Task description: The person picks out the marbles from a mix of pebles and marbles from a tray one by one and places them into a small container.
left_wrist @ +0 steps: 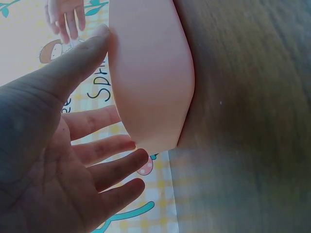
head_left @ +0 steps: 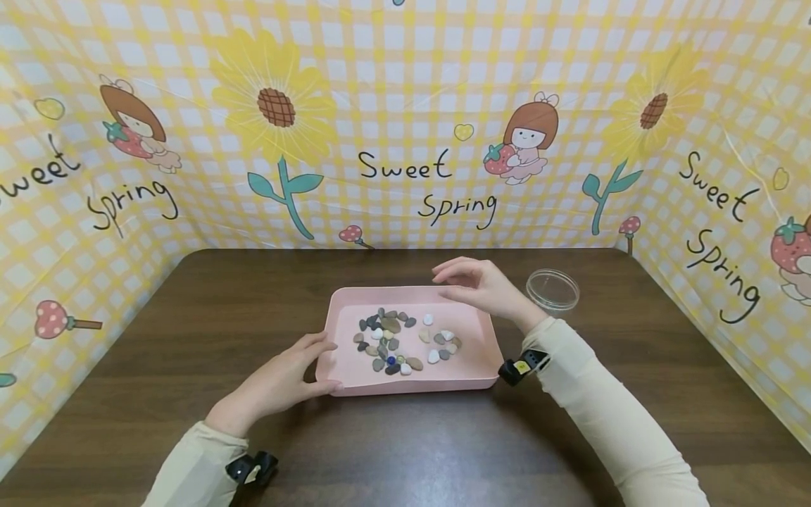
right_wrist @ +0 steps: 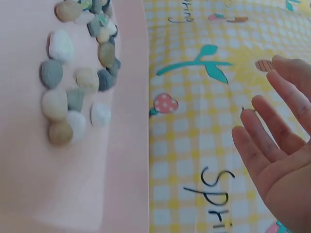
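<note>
A shallow pink tray (head_left: 412, 386) holds small pebbles in two groups. The larger group of grey, dark and white pebbles (head_left: 391, 325) lies left of centre, with a shiny blue bead (head_left: 391, 360) among it. White, tan and grey pebbles (head_left: 434, 356) form the smaller group at the right. My left hand (head_left: 281, 380) is at the tray's left side, thumb and fingers spread along the rim; the left wrist view shows the thumb tip at the rim (left_wrist: 111, 53). Over the far right rim hovers my right hand (head_left: 484, 285), its loosely extended fingers (right_wrist: 265, 136) holding nothing.
A clear round dish or lid (head_left: 578, 290) sits on the brown wooden table (head_left: 412, 451), behind and right of the tray. Yellow checked cloth (head_left: 393, 105) with printed flowers and lettering walls off the back and both sides.
</note>
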### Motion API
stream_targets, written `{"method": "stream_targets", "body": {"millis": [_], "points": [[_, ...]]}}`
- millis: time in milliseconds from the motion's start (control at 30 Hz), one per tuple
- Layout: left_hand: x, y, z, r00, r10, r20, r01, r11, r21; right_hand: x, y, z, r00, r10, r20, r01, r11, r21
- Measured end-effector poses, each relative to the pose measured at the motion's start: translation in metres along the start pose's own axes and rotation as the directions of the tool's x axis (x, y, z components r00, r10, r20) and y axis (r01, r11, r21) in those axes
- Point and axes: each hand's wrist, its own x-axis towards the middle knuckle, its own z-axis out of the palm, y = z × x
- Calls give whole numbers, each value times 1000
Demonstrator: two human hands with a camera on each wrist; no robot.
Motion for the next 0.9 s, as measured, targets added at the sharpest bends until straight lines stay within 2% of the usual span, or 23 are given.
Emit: {"method": "stream_targets", "body": {"millis": [167,367,500,667,900], "points": [[1,-1,0,1000,-3,1,3,1000,2,13,2,12,992,-16,124,16,1000,0],[1,-1,0,1000,7,-6,-7,1000,3,25,8,21,963,-7,269,7,1000,1],[1,-1,0,1000,3,-3,-3,1000,1,31,10,26,933,31,360,-37,999,9],[1,-1,-1,1000,-11,6,11,1000,0,38,13,32,883,69,464,-69,997,-17],[1,0,0,1000,-15,9,15,1000,-1,41,23,47,832,88,547,-85,996,-30]]}}
